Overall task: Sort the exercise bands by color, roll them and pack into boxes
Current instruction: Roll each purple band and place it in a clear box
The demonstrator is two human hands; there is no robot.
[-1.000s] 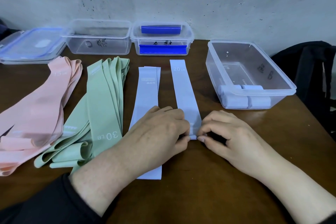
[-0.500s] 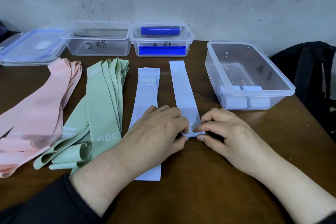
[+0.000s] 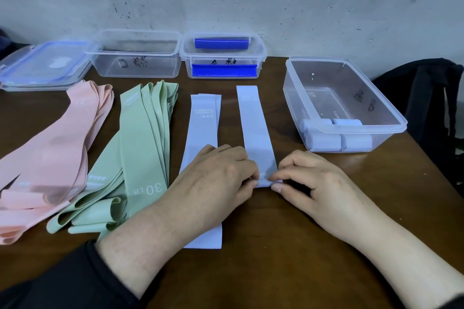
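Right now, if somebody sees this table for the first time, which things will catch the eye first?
Most likely the two hands in the middle: the left hand and right hand pinch the near end of the pale blue 20 LB band, starting a roll. Next come the fanned pink bands at the far left and the green bands beside them. At the right, a clear box already holds pale blue rolls.

Matt rubbery bands point(image 3: 253, 123), clear glossy plastic boxes point(image 3: 351, 130), polished wood table point(image 3: 288, 246).
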